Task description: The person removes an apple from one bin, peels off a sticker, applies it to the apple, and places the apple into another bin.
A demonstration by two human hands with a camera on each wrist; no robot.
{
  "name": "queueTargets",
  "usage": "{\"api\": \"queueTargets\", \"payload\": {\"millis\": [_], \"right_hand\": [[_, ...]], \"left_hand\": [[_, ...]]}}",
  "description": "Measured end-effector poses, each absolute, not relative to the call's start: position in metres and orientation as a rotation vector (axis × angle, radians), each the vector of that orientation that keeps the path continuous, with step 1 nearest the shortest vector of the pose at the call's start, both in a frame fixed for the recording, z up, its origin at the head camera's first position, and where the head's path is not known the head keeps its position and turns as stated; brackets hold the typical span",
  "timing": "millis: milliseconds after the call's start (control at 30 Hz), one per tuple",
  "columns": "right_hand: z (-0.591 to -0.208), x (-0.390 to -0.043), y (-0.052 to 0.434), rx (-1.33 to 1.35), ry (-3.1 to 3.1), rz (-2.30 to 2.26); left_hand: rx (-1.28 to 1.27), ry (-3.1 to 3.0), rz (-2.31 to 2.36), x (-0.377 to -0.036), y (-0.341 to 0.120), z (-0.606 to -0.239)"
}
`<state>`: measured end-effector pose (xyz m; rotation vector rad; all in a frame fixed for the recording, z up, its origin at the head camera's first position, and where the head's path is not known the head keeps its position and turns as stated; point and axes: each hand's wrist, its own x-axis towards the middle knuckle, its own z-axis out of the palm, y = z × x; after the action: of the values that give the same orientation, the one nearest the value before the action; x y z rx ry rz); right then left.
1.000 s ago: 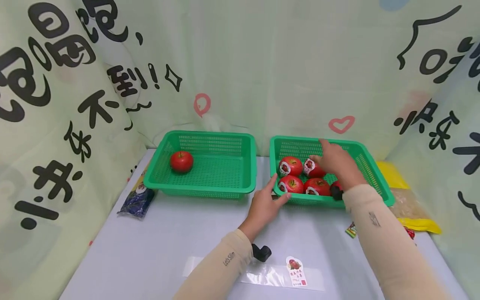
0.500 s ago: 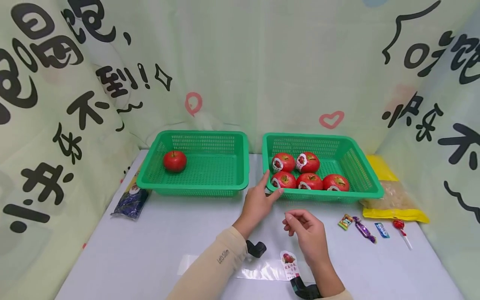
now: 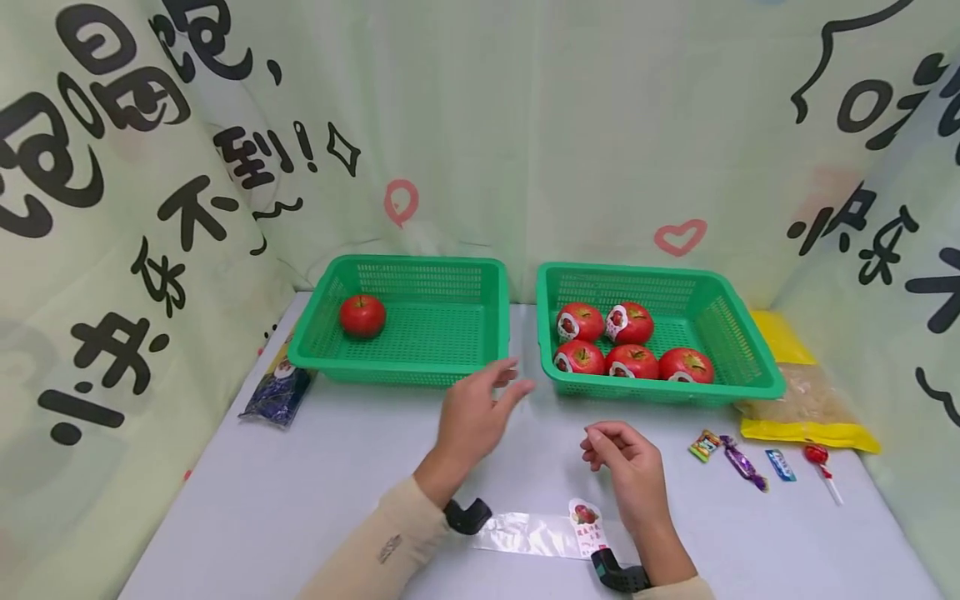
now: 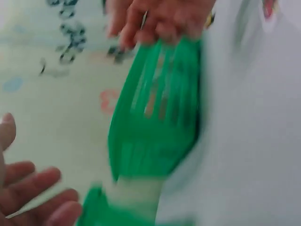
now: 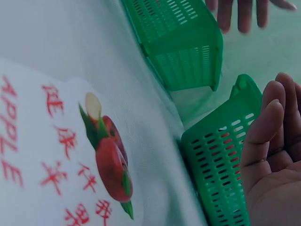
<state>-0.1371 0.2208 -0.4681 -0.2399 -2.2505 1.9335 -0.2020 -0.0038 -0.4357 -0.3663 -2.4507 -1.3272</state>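
Note:
My left hand (image 3: 472,412) is over the table in front of the gap between two baskets, its fingers relaxed and apart, with nothing in them. To its right my right hand (image 3: 630,471) hangs with loosely bent fingers, thumb tip close to the index finger, and no object shows in it. The right green basket (image 3: 750,387) bears several red apples (image 3: 632,363) with white labels, grouped in its left and front part. A single unlabelled apple (image 3: 363,317) lies in the left green basket (image 3: 397,375). Near my right wrist is an apple-picture sticker (image 3: 585,518), large in the right wrist view.
Under the sticker lies a clear plastic strip (image 3: 525,535). Wrapped candies (image 3: 742,462) and a lollipop (image 3: 817,457) are at the right, before a yellow-edged bag (image 3: 810,400). A dark blue packet (image 3: 279,392) lies left. A printed curtain (image 3: 600,150) encloses the table.
My right hand has come out of the right basket back toward me, over the table. My left hand has let go of that basket's corner and moved left.

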Motion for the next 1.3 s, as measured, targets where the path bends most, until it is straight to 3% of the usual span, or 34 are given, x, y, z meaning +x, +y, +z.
{"api": "queueTargets", "payload": {"millis": [100,267,467,633,900,1100,1300], "right_hand": [[-0.466,-0.138,0.221,-0.265,-2.239,1.939],[-0.466,-0.144,0.217,-0.172,-2.262,1.949],[-0.468,-0.151,0.206,-0.066,-2.341,1.964],[-0.439,-0.171,0.183,0.222,-2.417,1.937],[-0.351,-0.269,0.072,0.896,-2.717,1.434],[-0.349,-0.332,-0.011,1.070,-3.103,0.870],[-0.360,-0.356,-0.059,1.183,-3.353,0.359]], "left_hand": [[-0.227,-2.160,-1.336,-0.200,-0.055,-0.446],[0.234,-1.859,-1.327,-0.209,-0.130,-0.466],[0.582,-1.819,-1.511,-0.218,-0.176,-0.480],[0.553,-1.932,-1.638,-0.223,-0.182,-0.488],[0.569,-1.915,-1.704,-0.218,-0.187,-0.492],[0.532,-1.948,-1.687,-0.216,-0.180,-0.500],[0.502,-1.932,-1.633,-0.215,-0.174,-0.506]]}}
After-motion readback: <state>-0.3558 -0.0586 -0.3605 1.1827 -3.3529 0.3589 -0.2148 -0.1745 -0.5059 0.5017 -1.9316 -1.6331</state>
